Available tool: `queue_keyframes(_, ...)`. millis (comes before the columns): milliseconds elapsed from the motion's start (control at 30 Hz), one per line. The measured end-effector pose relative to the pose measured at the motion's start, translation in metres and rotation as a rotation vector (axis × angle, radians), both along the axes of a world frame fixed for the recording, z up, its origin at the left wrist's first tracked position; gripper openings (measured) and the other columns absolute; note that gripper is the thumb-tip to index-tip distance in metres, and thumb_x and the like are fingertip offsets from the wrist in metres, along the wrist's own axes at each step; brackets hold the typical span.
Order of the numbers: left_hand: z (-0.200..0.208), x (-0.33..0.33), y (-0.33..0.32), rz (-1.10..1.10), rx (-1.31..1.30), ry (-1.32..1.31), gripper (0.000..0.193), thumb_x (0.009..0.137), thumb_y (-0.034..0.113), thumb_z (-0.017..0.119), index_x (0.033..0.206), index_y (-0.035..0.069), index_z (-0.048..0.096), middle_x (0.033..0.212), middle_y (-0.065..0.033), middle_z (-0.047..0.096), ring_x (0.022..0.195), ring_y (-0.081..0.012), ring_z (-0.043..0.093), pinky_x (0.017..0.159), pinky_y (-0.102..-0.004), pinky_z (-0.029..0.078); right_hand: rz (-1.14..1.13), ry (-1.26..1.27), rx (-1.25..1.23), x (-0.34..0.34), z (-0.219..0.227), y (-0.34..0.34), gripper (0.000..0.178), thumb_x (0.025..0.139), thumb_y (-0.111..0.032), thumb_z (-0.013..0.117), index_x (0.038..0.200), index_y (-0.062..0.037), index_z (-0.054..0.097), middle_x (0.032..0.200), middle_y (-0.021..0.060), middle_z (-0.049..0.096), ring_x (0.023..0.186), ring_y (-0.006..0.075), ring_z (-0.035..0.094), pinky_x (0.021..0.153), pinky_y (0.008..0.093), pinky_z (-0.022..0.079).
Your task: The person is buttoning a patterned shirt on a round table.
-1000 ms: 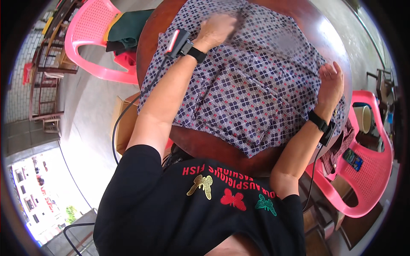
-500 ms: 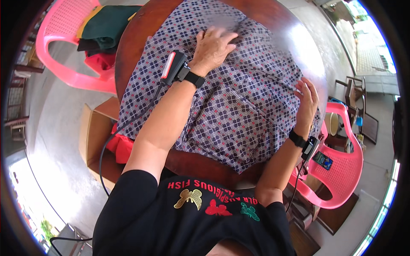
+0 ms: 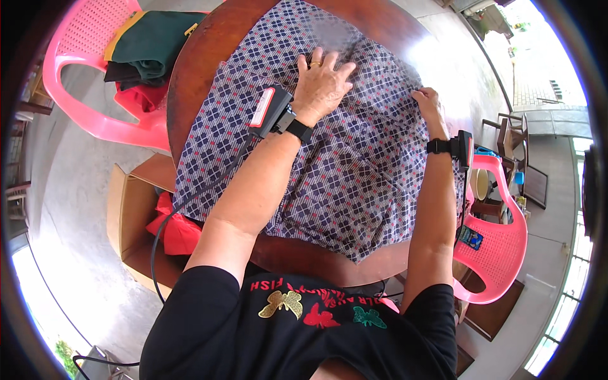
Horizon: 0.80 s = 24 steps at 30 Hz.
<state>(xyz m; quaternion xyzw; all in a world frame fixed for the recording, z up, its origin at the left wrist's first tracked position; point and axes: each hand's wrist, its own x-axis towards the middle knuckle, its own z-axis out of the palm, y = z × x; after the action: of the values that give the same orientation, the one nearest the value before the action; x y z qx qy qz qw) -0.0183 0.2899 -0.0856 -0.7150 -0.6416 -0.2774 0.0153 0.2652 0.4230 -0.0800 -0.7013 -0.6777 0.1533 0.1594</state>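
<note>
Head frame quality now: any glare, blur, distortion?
Head view: white glare on the table toward upper right; hazy smudge over the patterned cloth near its far end; blown-out daylight beyond; fisheye bending, black corners; left hand and right hand fairly sharp.

I count one bench [image 3: 310, 256], one cloth [image 3: 354, 164], one left hand [image 3: 318, 88], one right hand [image 3: 430, 105], two pink chairs [image 3: 491, 256], two wristbands [image 3: 299, 130], two wrist units [image 3: 271, 111], one box [image 3: 116, 212], one shirt [image 3: 272, 348] and, on it, three butterflies [image 3: 282, 305]: one gold, one red, one green.
</note>
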Motion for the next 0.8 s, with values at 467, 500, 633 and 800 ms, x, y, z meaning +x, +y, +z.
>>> queue_keyframes(467, -0.001, 0.0, 0.0, -0.012, -0.016, 0.003, 0.04, 0.09, 0.033, 0.059, 0.128, 0.022, 0.055, 0.132, -0.0116, 0.048, 0.13, -0.0335, 0.035, 0.102, -0.0599, 0.027, -0.028, 0.017, 0.019, -0.018, 0.01, -0.007, 0.047, 0.071, -0.033, 0.072, 0.1, 0.0034, 0.066, 0.092, 0.0183, 0.068, 0.086, 0.0269, 0.064, 0.079, 0.0362, 0.049)
queue_keyframes(500, -0.001, 0.001, 0.001, -0.009, -0.013, 0.008, 0.04, 0.09, 0.033, 0.059, 0.128, 0.023, 0.055, 0.132, -0.0115, 0.048, 0.13, -0.0334, 0.035, 0.102, -0.0596, 0.027, -0.03, 0.018, 0.017, -0.017, 0.007, -0.006, 0.047, 0.071, -0.033, 0.072, 0.1, 0.0034, 0.066, 0.092, 0.0183, 0.068, 0.086, 0.0269, 0.064, 0.079, 0.0362, 0.049)
queue_keyframes(633, -0.002, 0.002, 0.002, -0.01, -0.021, 0.018, 0.04, 0.09, 0.033, 0.059, 0.129, 0.024, 0.055, 0.132, -0.0113, 0.049, 0.13, -0.0328, 0.035, 0.102, -0.0586, 0.028, -0.017, 0.21, 0.039, -0.012, -0.002, -0.004, 0.035, 0.073, -0.034, 0.069, 0.089, -0.0028, 0.069, 0.071, 0.0046, 0.058, 0.065, 0.0154, 0.053, 0.058, 0.0309, 0.042)
queue_keyframes(800, -0.006, -0.002, 0.002, -0.005, 0.016, 0.001, 0.042, 0.09, 0.042, 0.056, 0.129, 0.025, 0.055, 0.132, -0.012, 0.049, 0.129, -0.0334, 0.036, 0.1, -0.0584, 0.029, -0.084, 0.227, 0.017, -0.019, 0.013, -0.013, 0.04, 0.077, -0.027, 0.068, 0.104, 0.001, 0.063, 0.088, 0.0142, 0.066, 0.075, 0.0246, 0.062, 0.075, 0.0356, 0.048)
